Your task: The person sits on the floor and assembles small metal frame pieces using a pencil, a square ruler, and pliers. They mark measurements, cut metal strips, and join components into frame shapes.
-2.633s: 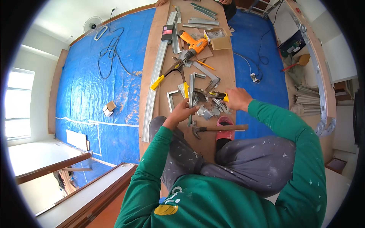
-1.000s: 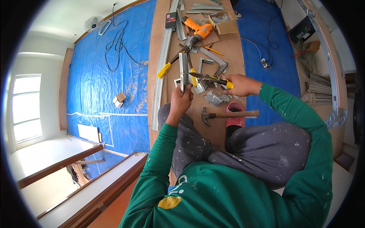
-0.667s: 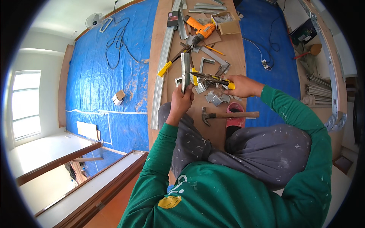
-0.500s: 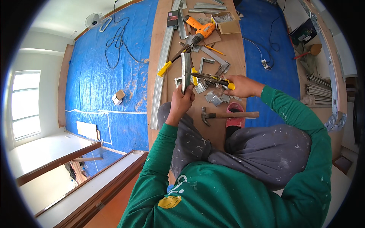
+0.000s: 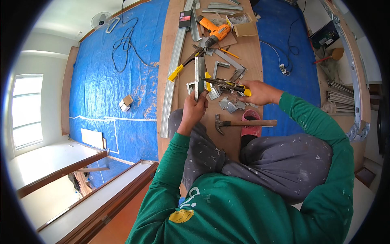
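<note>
My left hand (image 5: pixel 194 110) grips the lower end of a short metal channel (image 5: pixel 199 75), which points away from me above the board. My right hand (image 5: pixel 262 92) is wrapped round the handles of yellow-handled aviation snips (image 5: pixel 225 84). Their dark jaws point left and reach the channel's right side; whether they bite into it I cannot tell. Beyond, larger yellow-handled tin snips (image 5: pixel 175 73) lie spread, partly hidden behind the channel. Cut metal scraps (image 5: pixel 231 105) lie under the aviation snips. A claw hammer (image 5: pixel 243 123) rests nearer to me, its handle across a pink slipper (image 5: pixel 252 129).
An orange cordless drill (image 5: pixel 215 31), a pencil (image 5: pixel 229 54) and an open cardboard box (image 5: pixel 242 25) lie farther up the wooden board (image 5: pixel 254 61). Long metal channels (image 5: pixel 170 93) run along its left edge. A phone (image 5: pixel 185 19) sits on them. Blue sheeting (image 5: pixel 97 89) covers both sides.
Both hands, the channel and the aviation snips stay almost in place. The view has shifted very slightly, and the phone's screen looks brighter.
</note>
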`<state>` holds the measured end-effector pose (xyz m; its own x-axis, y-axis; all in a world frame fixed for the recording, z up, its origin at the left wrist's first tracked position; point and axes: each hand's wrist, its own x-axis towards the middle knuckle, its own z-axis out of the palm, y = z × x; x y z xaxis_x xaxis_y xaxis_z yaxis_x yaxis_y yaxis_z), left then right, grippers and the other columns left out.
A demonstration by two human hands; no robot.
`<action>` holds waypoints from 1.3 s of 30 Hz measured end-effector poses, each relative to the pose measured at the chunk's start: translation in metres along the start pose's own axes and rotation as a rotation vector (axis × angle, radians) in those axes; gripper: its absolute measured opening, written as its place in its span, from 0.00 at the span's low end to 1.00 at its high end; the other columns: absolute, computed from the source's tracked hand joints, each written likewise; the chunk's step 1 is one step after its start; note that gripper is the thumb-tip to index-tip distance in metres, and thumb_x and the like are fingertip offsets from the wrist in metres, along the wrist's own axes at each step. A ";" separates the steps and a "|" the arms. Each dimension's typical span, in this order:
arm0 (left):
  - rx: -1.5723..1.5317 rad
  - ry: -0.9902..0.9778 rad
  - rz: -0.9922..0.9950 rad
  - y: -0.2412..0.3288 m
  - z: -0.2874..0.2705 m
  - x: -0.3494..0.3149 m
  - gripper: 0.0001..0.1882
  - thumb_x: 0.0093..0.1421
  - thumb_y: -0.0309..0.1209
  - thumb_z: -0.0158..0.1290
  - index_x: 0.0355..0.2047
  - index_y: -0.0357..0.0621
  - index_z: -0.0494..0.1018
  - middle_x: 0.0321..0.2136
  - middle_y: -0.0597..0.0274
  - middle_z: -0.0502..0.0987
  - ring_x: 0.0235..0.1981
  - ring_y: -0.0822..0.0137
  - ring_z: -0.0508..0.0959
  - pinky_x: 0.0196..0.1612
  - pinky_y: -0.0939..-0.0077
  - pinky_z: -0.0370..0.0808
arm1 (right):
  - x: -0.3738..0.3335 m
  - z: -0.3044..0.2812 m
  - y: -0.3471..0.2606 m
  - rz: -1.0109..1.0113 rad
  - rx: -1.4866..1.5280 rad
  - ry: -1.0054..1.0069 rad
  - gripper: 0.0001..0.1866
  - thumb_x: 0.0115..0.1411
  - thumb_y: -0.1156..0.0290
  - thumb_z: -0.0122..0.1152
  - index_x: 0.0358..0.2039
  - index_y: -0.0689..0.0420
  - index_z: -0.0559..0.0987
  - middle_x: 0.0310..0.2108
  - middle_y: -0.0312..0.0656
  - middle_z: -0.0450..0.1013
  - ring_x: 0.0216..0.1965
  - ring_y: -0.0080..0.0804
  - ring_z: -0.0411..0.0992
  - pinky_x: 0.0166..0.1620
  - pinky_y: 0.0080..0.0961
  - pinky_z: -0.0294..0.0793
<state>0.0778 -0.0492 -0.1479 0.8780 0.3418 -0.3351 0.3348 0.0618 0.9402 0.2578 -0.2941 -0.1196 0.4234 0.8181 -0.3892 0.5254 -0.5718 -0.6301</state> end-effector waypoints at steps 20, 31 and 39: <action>0.407 0.194 0.152 -0.004 0.010 0.004 0.14 0.73 0.39 0.53 0.37 0.39 0.75 0.19 0.52 0.77 0.23 0.48 0.80 0.31 0.56 0.74 | -0.003 0.000 -0.021 0.089 -0.098 0.080 0.25 0.61 0.57 0.71 0.50 0.63 0.78 0.40 0.62 0.80 0.45 0.65 0.78 0.48 0.52 0.78; 0.418 0.162 0.088 -0.025 0.017 0.009 0.16 0.73 0.41 0.54 0.38 0.39 0.77 0.18 0.61 0.78 0.22 0.70 0.79 0.29 0.68 0.74 | -0.003 0.012 -0.009 0.156 -0.150 0.106 0.24 0.58 0.55 0.75 0.42 0.63 0.79 0.37 0.62 0.80 0.43 0.65 0.79 0.48 0.52 0.78; 0.585 0.219 0.078 -0.038 0.052 0.007 0.13 0.71 0.35 0.53 0.44 0.36 0.76 0.31 0.32 0.81 0.38 0.28 0.80 0.42 0.39 0.76 | -0.007 0.025 0.023 0.215 -0.254 0.084 0.20 0.60 0.58 0.70 0.43 0.61 0.81 0.40 0.58 0.82 0.44 0.61 0.80 0.47 0.50 0.79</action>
<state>0.0890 -0.0980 -0.1896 0.8378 0.5125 -0.1881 0.4585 -0.4736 0.7520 0.2486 -0.3118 -0.1478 0.5982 0.6753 -0.4314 0.5802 -0.7363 -0.3482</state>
